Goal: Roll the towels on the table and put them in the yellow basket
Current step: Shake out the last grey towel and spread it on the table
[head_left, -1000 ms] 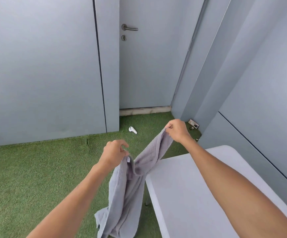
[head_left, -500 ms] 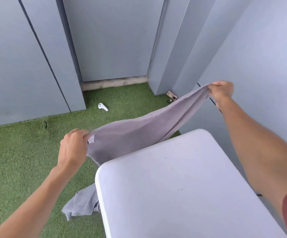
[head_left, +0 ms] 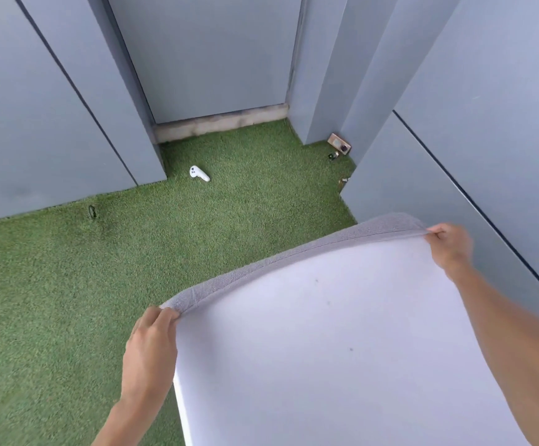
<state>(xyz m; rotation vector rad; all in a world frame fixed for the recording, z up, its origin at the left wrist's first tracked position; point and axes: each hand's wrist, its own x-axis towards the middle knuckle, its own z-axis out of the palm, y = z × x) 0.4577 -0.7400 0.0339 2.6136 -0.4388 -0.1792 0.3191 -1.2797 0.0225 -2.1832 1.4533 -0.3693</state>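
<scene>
A grey towel (head_left: 293, 262) is stretched along the far edge of the white table (head_left: 326, 349); only its top hem shows, and the rest hangs out of sight behind the table. My left hand (head_left: 152, 336) pinches the towel's left corner at the table's near-left corner. My right hand (head_left: 448, 243) pinches the other corner at the far right of the table. No yellow basket is in view.
Green artificial grass (head_left: 68, 300) covers the floor. A white controller (head_left: 198, 173) lies near the grey door. A small tan device (head_left: 340, 144) and bits of hardware sit in the wall corner. Grey wall panels stand close on the right.
Both hands have spread apart and dropped, drawing the towel taut from a hanging bunch to a line along the table's far edge. The view has tilted down over the table.
</scene>
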